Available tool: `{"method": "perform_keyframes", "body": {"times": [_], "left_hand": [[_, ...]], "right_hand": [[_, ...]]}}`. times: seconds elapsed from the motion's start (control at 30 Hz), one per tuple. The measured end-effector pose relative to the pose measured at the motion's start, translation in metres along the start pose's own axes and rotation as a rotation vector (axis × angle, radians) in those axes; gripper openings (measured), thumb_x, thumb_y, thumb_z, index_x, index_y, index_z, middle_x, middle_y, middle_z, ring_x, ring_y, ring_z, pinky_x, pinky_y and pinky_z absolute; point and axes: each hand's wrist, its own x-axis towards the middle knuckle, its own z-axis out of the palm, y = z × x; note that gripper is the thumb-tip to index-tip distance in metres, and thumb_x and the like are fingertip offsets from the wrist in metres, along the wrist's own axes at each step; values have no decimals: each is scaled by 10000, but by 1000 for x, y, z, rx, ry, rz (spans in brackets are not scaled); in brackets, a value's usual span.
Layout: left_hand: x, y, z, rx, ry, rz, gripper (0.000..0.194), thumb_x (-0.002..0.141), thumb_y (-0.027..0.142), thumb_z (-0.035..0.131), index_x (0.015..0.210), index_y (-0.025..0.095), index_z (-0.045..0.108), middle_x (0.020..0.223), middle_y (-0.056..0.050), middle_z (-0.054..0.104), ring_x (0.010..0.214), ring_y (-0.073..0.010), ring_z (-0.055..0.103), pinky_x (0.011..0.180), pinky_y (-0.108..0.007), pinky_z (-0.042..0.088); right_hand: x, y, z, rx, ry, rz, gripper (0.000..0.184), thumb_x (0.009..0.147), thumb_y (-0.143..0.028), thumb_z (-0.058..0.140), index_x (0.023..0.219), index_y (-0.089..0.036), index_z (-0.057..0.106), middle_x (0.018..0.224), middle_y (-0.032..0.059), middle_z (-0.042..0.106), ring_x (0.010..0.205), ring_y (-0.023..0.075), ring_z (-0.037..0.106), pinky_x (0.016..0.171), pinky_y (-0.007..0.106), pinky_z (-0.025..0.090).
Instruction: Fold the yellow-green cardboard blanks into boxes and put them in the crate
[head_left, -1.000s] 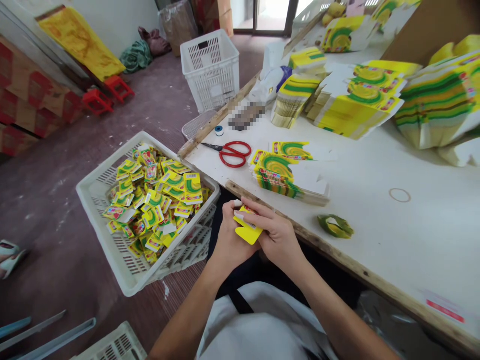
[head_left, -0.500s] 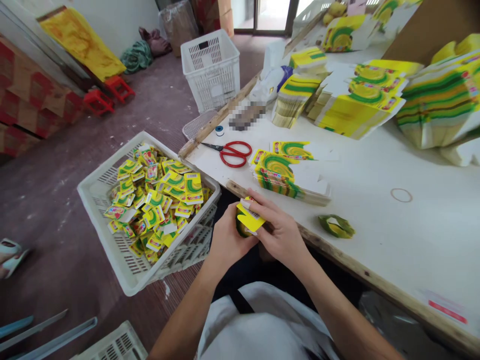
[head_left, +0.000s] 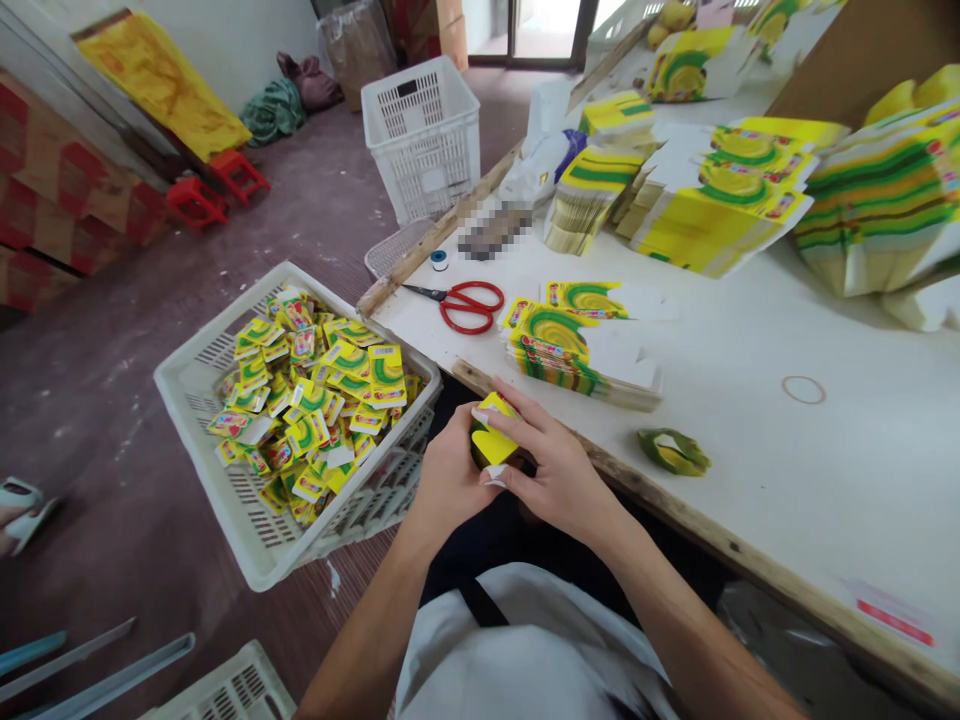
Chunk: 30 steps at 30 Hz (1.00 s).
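Observation:
Between my two hands, just off the table's front edge, is a small yellow printed carton (head_left: 493,447) with a flap at its end. My left hand (head_left: 448,470) is wrapped round its left side. The fingertips and thumb of my right hand (head_left: 559,465) press on the flap and the end from the right. Most of the carton's body is hidden by my fingers. Beyond my hands lies a stack of flat yellow and green carton blanks (head_left: 555,350) on the table. To my left stands a white crate (head_left: 217,500) heaped with small yellow cartons (head_left: 315,400).
Red-handled scissors (head_left: 469,307) and a small blue-and-white spool (head_left: 439,261) lie near the table's left corner. On the white table (head_left: 735,390) are a crumpled green wrapper (head_left: 673,452), a rubber band (head_left: 803,389) and larger carton stacks (head_left: 720,200). Another white crate (head_left: 420,140) stands on the floor.
The yellow end flap, which stuck out toward the right, is now folded down closer to the carton. My right fingers and thumb have shifted left onto it.

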Motion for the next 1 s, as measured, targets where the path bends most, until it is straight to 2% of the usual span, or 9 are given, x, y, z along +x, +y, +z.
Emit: {"method": "perform_keyframes", "body": {"times": [0.3,0.47,0.67,0.77,0.9,1.0], "left_hand": [[1,-3,3,-42,-32,4,374,728,232,658,1063,208,492,1034,-56,671,885,-223,660,770,-323,498],[-1,-3,7,-95,-89,-57,351,743,254,635,1056,213,481,974,-42,672,813,-217,656,699,-313,479],[0,-4,10,-125,-108,-54,364,719,209,615,1061,208,489,1027,-54,663,863,-225,652,742,-328,482],[1,-3,10,-132,-117,-61,382,717,217,625,1079,203,505,1056,-61,660,906,-232,651,775,-337,486],[2,0,8,-80,-137,-83,394,688,204,641,1063,210,521,1016,-42,664,903,-231,656,771,-332,483],[2,2,6,-50,-151,-110,474,668,199,656,1111,215,486,1024,-45,668,907,-244,665,776,-350,495]], "right_hand": [[-3,2,0,-39,-29,5,571,855,-139,613,1404,-278,539,1583,118,375,1436,286,403,1151,518,389],[-5,5,0,-60,-34,42,545,847,-145,622,1375,-270,569,1564,130,403,1414,293,436,1138,519,404],[-5,5,-3,-74,-42,64,469,856,-161,622,1321,-228,613,1539,159,433,1406,290,448,1140,507,404],[-4,3,-5,-87,-62,71,409,856,-149,610,1260,-204,645,1535,182,432,1398,294,459,1127,512,414],[-2,1,-8,-125,-91,69,278,840,-103,595,1073,-210,703,1521,168,457,1369,305,494,1102,531,434],[-1,0,-8,-126,-117,65,228,837,-90,590,1013,-199,685,1508,182,469,1371,310,491,1102,548,426]]}}
